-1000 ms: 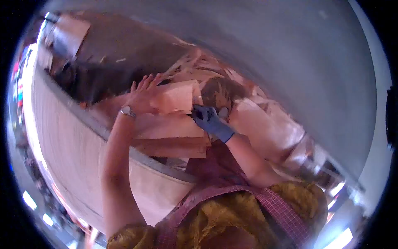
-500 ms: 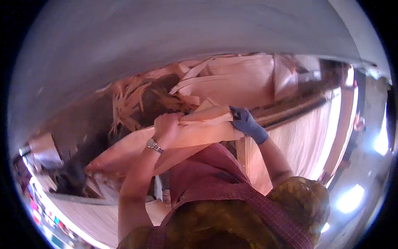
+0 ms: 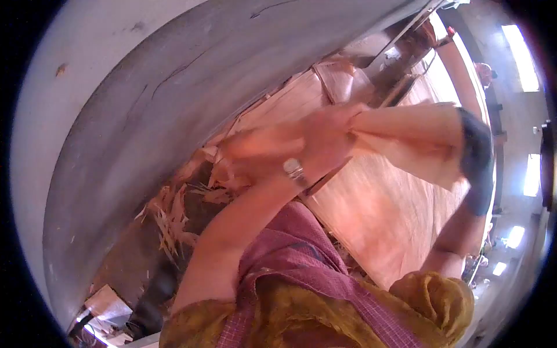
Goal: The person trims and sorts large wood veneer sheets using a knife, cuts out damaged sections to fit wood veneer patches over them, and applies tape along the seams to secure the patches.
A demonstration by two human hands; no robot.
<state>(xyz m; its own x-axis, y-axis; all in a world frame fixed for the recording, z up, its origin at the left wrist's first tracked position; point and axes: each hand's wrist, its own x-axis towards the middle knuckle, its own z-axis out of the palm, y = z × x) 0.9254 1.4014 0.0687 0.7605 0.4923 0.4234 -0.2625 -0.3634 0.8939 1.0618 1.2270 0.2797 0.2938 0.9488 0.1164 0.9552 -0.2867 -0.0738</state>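
Note:
A thin, pale wood sheet (image 3: 406,136), bent and folded, stretches between my two hands. My left hand (image 3: 333,139), bare and with a watch at the wrist, is closed round the sheet's left part; motion smears its fingers. At the sheet's right end my right hand (image 3: 476,153), in a dark glove, grips the edge, its fingertips partly hidden. Below the held sheet lies a broad stack of similar wood sheets (image 3: 371,214). More of the reddish sheet, blurred, trails left of my left hand.
A grey wall (image 3: 145,98) runs along the upper left. Torn wood strips (image 3: 171,217) lie on the floor beside it, with more sheets (image 3: 284,104) along the wall. Another person (image 3: 483,74) is far off at the upper right. A loose board (image 3: 108,303) lies lower left.
The view has turned to the right. Both hands have carried the sheet from the scrap pile by the wall to above the stack, and the sheet is now held higher.

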